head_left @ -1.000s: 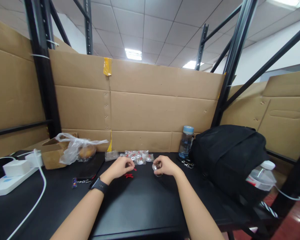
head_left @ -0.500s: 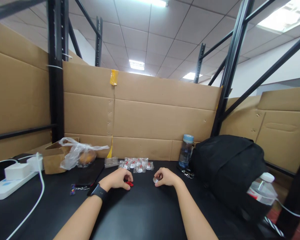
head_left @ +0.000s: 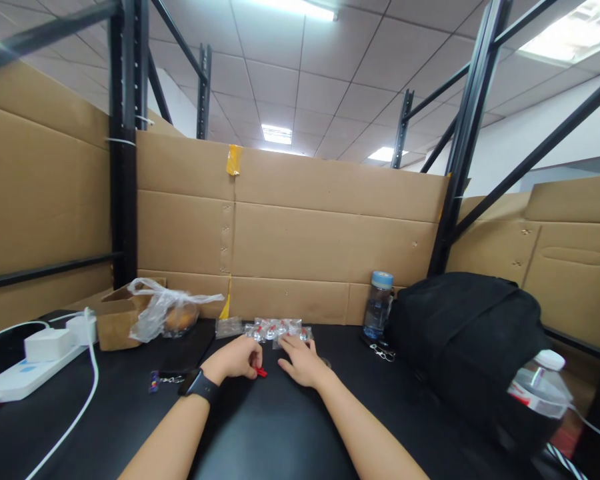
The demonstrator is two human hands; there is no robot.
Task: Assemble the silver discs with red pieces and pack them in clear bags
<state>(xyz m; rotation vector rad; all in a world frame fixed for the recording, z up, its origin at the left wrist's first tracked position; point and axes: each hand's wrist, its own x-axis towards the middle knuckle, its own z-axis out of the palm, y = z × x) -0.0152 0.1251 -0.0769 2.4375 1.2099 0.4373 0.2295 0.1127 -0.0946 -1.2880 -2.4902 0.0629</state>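
My left hand [head_left: 237, 359], with a dark watch on its wrist, is closed in a pinch on a small red piece [head_left: 261, 372] just above the black table. Its exact kind is too small to make out. My right hand [head_left: 301, 360] reaches forward with fingers stretched out, its fingertips over the near edge of several small clear packets [head_left: 270, 328] that hold silvery round items with red parts. Partly hidden beside the right hand is a small round item [head_left: 326, 363] on the table.
An empty-looking clear bag [head_left: 229, 327] lies left of the packets. Farther left are a tied plastic bag [head_left: 167, 310], a cardboard box [head_left: 117, 323] and a power strip [head_left: 25, 377]. On the right stand a water bottle [head_left: 378, 307] and a black backpack [head_left: 470, 347].
My right hand has left the round item on the table, moved left and forward to the packets, and opened its fingers. My left hand keeps the red piece in nearly the same place.
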